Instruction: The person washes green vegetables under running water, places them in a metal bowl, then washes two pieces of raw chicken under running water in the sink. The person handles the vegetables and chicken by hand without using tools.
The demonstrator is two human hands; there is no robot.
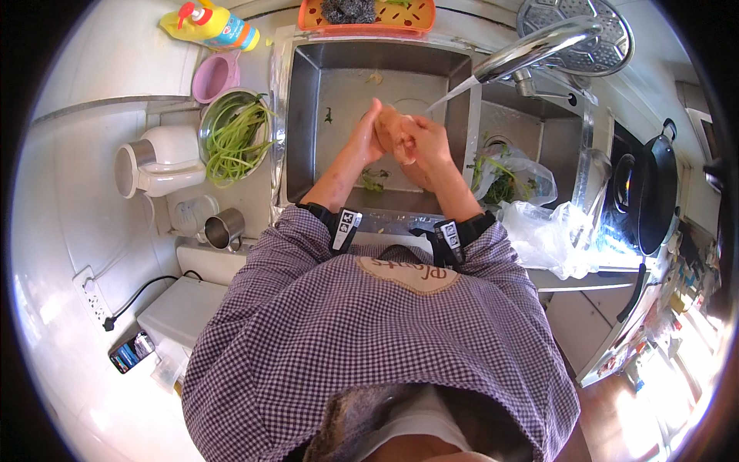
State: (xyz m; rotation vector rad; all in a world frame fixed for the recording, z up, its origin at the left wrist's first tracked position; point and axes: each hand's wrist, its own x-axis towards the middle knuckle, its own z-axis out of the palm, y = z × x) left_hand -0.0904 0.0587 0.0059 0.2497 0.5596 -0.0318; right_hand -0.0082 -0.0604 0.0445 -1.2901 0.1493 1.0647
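Observation:
Both hands meet over the left basin of the steel sink (340,92). My left hand (369,136) has its thumb up, its palm turned toward the other hand. Pressed against it is my right hand (430,141), with its fingers curled. Between them is a wet tan shape; I cannot tell whether it is fingers or a held piece. Just to the right, a stream of water (447,99) runs from the chrome faucet (537,46). Leafy green scraps (374,180) and a small tan scrap (375,77) lie on the basin floor.
Left of the sink stand a bowl of green stalks (236,138), a pink cup (215,78), a white appliance (161,161) and a metal mug (224,228). The right basin holds greens in a plastic bag (519,170). Farther right is a black wok (655,196).

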